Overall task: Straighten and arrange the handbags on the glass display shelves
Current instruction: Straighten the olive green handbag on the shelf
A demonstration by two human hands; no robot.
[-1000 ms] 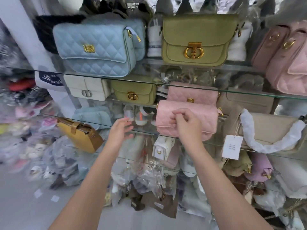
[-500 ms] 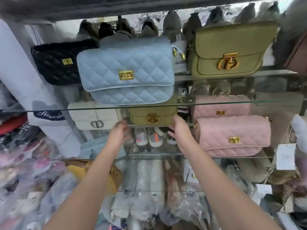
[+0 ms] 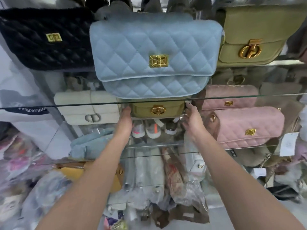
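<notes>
Glass shelf [image 3: 66,105], left hand [image 3: 126,117], right hand [image 3: 191,120] flanking olive handbag [image 3: 142,110], grip unclear

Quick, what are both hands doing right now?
Left hand: at the small olive bag's left end, grip cannot be told.
Right hand: fingers on its right end, grip cannot be told.

Blue bag [image 3: 154,53], black bag [image 3: 46,39] and pink bag [image 3: 249,127] are diamond-quilted; the olive bag [image 3: 158,109] is plain.
</notes>
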